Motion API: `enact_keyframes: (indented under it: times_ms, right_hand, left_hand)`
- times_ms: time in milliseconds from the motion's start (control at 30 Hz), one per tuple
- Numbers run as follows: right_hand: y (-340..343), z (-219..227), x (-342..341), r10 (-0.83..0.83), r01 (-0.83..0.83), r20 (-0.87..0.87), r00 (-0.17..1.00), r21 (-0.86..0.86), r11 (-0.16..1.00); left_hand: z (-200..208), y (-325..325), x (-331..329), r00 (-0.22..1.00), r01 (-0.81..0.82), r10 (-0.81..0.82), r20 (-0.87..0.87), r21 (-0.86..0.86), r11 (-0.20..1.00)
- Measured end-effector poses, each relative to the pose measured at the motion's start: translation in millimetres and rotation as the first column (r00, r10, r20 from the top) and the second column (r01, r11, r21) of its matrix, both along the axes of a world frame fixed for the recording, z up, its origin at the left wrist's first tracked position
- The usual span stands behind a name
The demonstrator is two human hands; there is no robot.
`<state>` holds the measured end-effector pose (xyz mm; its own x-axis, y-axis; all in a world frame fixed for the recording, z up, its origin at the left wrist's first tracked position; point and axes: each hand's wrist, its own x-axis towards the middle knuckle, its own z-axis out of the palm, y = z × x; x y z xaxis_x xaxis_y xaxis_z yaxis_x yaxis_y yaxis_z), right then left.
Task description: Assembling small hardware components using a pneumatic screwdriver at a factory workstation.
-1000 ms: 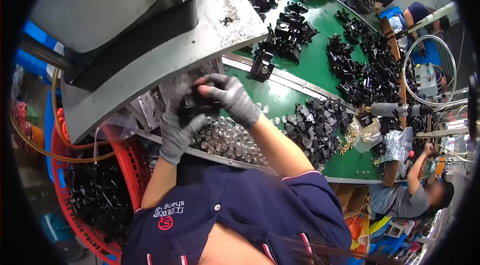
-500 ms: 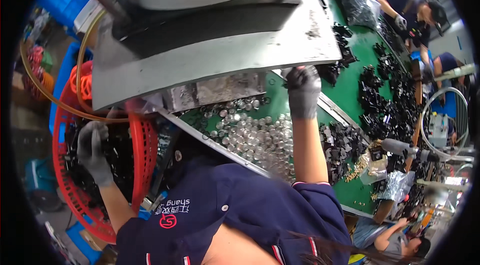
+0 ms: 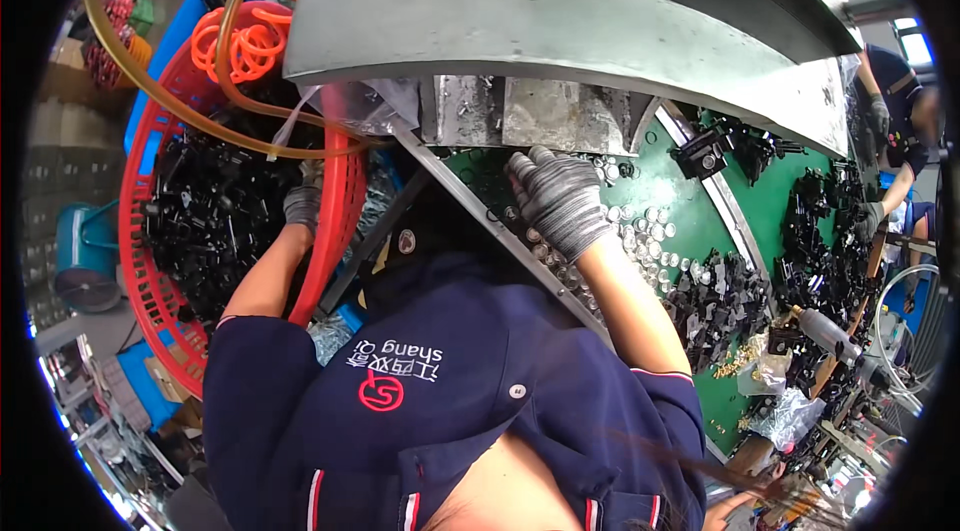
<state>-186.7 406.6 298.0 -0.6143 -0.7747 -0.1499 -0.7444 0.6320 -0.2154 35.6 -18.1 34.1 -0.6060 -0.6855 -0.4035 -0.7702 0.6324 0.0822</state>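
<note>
My right hand (image 3: 560, 199), in a grey knitted glove, is over the green tabletop just below the metal block (image 3: 555, 116) of the machine. Its fingers curl inward and point down; what they hold, if anything, is hidden. Small clear round pieces (image 3: 650, 231) lie around and beyond that wrist. My left hand (image 3: 303, 199), gloved too, is inside the red basket (image 3: 345, 221) against its right wall. Its fingers are hidden at the rim, near the amber hose (image 3: 240, 138). Black plastic parts (image 3: 215, 221) fill the basket.
A large grey metal plate (image 3: 560, 41) overhangs the work area. A black part (image 3: 703, 156) sits by a metal strip (image 3: 735, 221); black part heaps (image 3: 715, 296) and a power driver (image 3: 830, 336) lie right. An orange coiled hose (image 3: 250, 46) hangs left. A co-worker (image 3: 890, 101) stands far right.
My right hand has come from the plate's right edge to the left, above the clear pieces. My left hand has shifted from mid-basket to its right wall. The view has turned.
</note>
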Motion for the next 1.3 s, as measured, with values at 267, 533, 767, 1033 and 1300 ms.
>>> enact_keyframes:
  times_ms: [267, 533, 767, 1033, 1300]
  right_hand:
    - [8.3, -7.4, 8.3, -0.113, 0.104, -0.022, 0.993, -0.253, 0.962]
    - [10.6, -5.6, 3.3, -0.074, 0.065, -0.04, 0.996, -0.192, 0.979]
    - [10.6, -3.7, 11.9, -0.015, 0.003, -0.141, 0.99, -0.085, 0.996]
    - [7.8, 1.6, 8.7, 0.022, -0.017, -0.114, 0.993, 0.049, 0.999]
    - [14.0, 4.5, 0.5, -0.085, 0.1, 0.089, 0.992, -0.184, 0.978]
  left_hand:
    - [86.6, 61.3, -37.6, 0.967, 0.067, -0.034, -0.254, 0.122, 0.99]
    - [75.1, 74.5, -59.7, 0.958, 0.259, -0.248, -0.143, 0.061, 0.964]
    - [57.4, 61.6, -53.2, 0.952, 0.271, -0.3, 0.067, 0.278, 0.922]
    - [231.0, 63.5, -55.2, 0.998, 0.065, -0.043, -0.049, 0.743, 0.666]
    - [376.4, 134.3, 2.2, 0.407, 0.431, 0.687, -0.602, 0.79, 0.437]
